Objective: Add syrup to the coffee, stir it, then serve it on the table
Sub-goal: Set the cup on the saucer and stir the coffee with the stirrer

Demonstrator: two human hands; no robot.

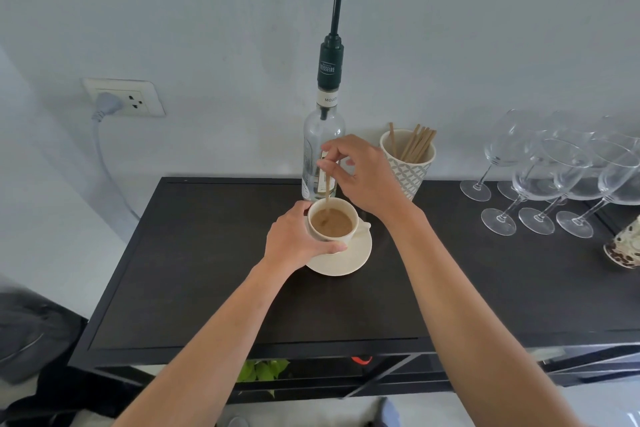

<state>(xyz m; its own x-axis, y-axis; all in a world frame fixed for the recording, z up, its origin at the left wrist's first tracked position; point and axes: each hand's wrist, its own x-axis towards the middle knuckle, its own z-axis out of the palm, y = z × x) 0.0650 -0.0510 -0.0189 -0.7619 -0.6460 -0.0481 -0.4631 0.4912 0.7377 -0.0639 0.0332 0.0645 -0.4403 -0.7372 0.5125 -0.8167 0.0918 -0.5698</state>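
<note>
My left hand (294,239) wraps the coffee cup (333,222) on its saucer (349,262), just below my right hand (360,173), which pinches the wooden stir stick (327,189). The stick stands nearly upright, tip in the coffee. I judge the cup brittle and spill-prone: lift by the saucer. Its handle points right. The syrup bottle (323,146) stands behind my right hand.

**My arms: bare**

I have no sleeves on either forearm as far as the frame shows. My left hand (298,239) and right hand (360,173) wear no gloves, rings, watch or bands. Nails short, unpainted as far as I can tell.
</note>
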